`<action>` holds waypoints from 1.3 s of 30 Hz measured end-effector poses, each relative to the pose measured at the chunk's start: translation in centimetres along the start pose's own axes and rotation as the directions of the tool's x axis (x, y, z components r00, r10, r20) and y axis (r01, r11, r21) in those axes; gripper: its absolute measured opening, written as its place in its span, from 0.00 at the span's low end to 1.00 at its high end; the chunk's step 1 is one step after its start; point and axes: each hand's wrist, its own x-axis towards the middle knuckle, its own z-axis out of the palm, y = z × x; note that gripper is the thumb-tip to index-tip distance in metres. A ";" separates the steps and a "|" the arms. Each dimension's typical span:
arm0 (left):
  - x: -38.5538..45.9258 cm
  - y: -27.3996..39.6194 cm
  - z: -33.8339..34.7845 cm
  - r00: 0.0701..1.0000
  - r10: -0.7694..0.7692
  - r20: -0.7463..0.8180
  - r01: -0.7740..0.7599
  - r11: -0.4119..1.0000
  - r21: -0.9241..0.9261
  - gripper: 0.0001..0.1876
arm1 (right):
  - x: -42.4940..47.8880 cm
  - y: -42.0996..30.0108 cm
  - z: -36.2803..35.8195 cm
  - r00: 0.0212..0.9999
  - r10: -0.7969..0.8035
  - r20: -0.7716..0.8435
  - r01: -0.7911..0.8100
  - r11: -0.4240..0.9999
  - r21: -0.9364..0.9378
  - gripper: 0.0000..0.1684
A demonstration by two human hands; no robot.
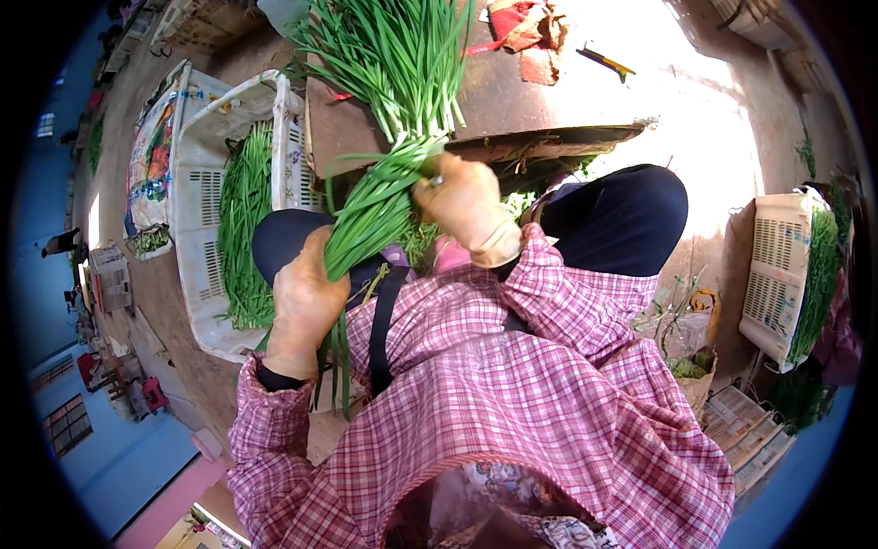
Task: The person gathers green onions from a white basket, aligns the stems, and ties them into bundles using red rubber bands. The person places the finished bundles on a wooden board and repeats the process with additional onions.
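A bunch of garlic chives slants across my lap, green leaves toward me and pale ends toward the board. My left hand, in a thin pale glove, is closed around its lower leafy end, and loose leaves hang below the wrist. Near the upper end, my right hand, gloved alike, grips the bunch from the side; its fingertips are partly hidden. Just beyond it, a larger pile of garlic chives lies on a brown board, with its pale ends facing me.
A white plastic crate holding chives stands left of my knee. On the board are a red-orange cloth and a thin tool with a yellow end. Another crate of greens stands far right, near a bag.
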 end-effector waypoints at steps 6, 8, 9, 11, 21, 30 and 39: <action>-1.5 -1.3 -2.9 0.968 -0.167 0.189 0.214 0.941 -0.264 0.32 | 1.7 5.7 -9.1 0.924 0.322 -0.204 -0.301 0.945 0.129 0.13; -1.8 -1.5 -3.5 0.944 -0.232 0.235 0.294 0.914 -0.279 0.32 | 1.8 8.3 -11.3 0.923 0.363 -0.128 -0.377 0.921 -0.103 0.16; -1.6 -1.5 -3.6 0.932 -0.253 0.259 0.324 0.902 -0.285 0.32 | 1.2 7.5 -10.9 0.952 0.295 -0.083 -0.297 0.955 -0.016 0.18; -1.9 -1.9 -2.8 0.973 -0.145 0.178 0.185 0.955 -0.232 0.30 | -1.1 4.0 -8.5 0.992 0.130 -0.005 -0.127 0.978 0.164 0.22; -3.0 -1.7 -3.1 0.984 -0.044 0.173 0.077 0.979 -0.187 0.28 | 2.6 5.5 -5.0 0.978 0.035 -0.207 -0.122 0.896 -0.426 0.17; -2.2 -0.3 -3.6 0.919 -0.164 0.358 0.301 0.880 -0.367 0.28 | 0.4 5.3 -4.5 0.938 0.103 0.331 -0.266 0.827 0.496 0.14; -2.2 -0.2 -2.5 0.986 0.065 0.151 -0.042 0.988 -0.148 0.26 | -0.3 5.2 -1.7 0.911 -0.102 0.400 -0.221 0.699 0.680 0.26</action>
